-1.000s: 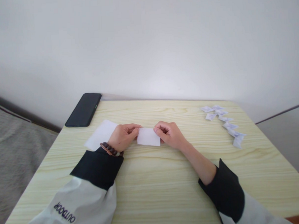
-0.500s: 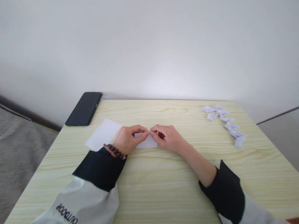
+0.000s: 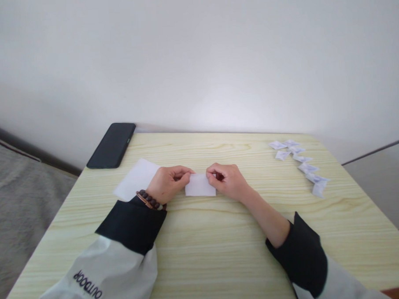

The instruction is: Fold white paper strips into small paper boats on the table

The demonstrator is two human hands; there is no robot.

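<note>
A small white piece of paper (image 3: 200, 186) lies near the middle of the table, its top edge between my two hands. My left hand (image 3: 169, 183) pinches its upper left corner between thumb and fingers. At the upper right corner, my right hand (image 3: 227, 180) has thumb and forefinger closed on the paper. Left of my left hand lies a larger stack or sheet of white paper (image 3: 134, 179), partly covered by that hand and sleeve. A beaded bracelet (image 3: 151, 200) circles my left wrist.
Several small folded white paper pieces (image 3: 306, 168) lie in a curved row at the right. A black phone (image 3: 111, 145) rests at the table's far left corner. The wooden-topped table (image 3: 217, 245) meets a white wall (image 3: 195, 61) behind.
My hands have moved apart along the paper's top edge, from meeting at its middle to its two corners. The paper now shows more fully, slightly farther right.
</note>
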